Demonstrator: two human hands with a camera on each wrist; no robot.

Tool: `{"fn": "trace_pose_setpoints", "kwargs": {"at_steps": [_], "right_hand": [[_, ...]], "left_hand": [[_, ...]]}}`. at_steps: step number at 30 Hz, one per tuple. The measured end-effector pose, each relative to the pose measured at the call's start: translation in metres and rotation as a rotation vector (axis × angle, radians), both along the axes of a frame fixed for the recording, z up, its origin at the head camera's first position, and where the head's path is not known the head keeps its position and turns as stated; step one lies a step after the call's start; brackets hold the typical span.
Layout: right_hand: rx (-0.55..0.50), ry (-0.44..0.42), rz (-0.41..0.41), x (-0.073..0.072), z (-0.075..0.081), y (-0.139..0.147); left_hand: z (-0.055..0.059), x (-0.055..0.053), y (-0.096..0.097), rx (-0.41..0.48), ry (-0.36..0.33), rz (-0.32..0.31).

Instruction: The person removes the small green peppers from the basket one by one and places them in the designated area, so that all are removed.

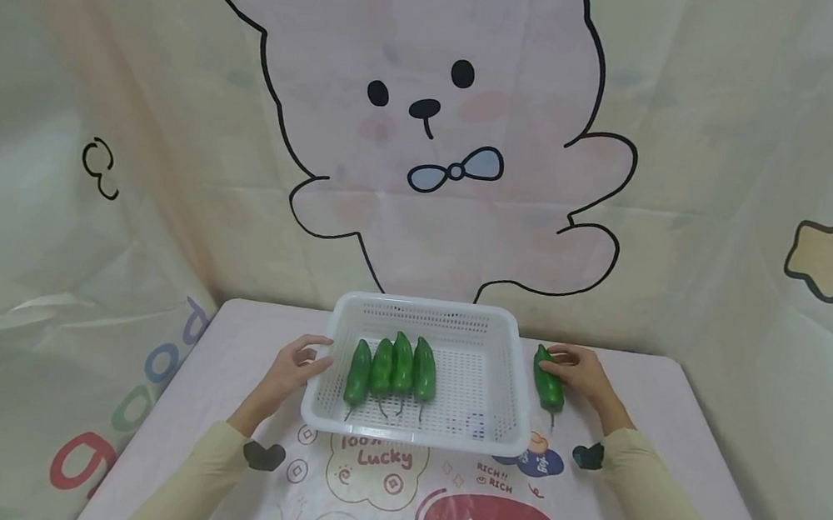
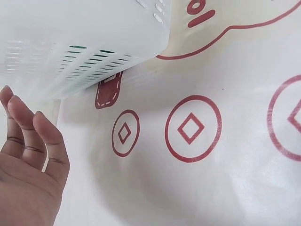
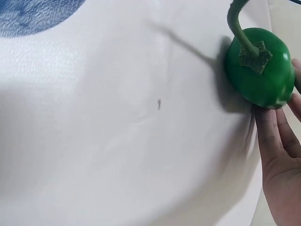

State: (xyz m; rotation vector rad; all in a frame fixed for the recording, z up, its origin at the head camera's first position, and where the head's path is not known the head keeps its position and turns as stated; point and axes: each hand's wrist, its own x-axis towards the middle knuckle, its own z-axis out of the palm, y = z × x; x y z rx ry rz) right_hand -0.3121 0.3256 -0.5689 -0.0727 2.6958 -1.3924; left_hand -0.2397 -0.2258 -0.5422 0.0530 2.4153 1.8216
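A white perforated plastic basket [image 1: 477, 447] sits on the table, with several green peppers [image 1: 403, 366] side by side in its left half, their stems towards the person. My left hand [image 1: 297, 364] is at the basket's left rim, fingertips against its side. In the left wrist view, the fingers of that hand [image 2: 35, 141] are loosely bent beside the basket wall [image 2: 94, 42]. Right of the basket, my right hand [image 1: 581, 371] holds another green pepper [image 1: 548, 383] between thumb and fingers. The right wrist view shows this pepper [image 3: 261, 70] stem-end first, close over the tabletop.
A white cover with printed red lettering and drawings lies over the table [image 1: 646, 382]. Behind it hangs a curtain [image 1: 419, 235] with a large cartoon bear, and more printed cloth encloses both sides. Dark heart shapes [image 1: 264, 456] appear beside each wrist.
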Motion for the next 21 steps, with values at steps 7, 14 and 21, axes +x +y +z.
{"fn": "trace_pose_setpoints", "kwargs": {"at_steps": [7,14,21], "right_hand": [[0.022,-0.001,0.003,0.006,0.005,0.004],[-0.003,0.051,0.002,0.012,0.018,0.016],[-0.102,0.095,0.016,0.022,0.042,0.022]], "left_hand": [[0.000,0.002,-0.001,-0.005,0.001,-0.001],[-0.002,-0.001,-0.003,-0.007,-0.004,-0.005],[0.009,0.005,-0.002,0.005,0.002,-0.032]]}}
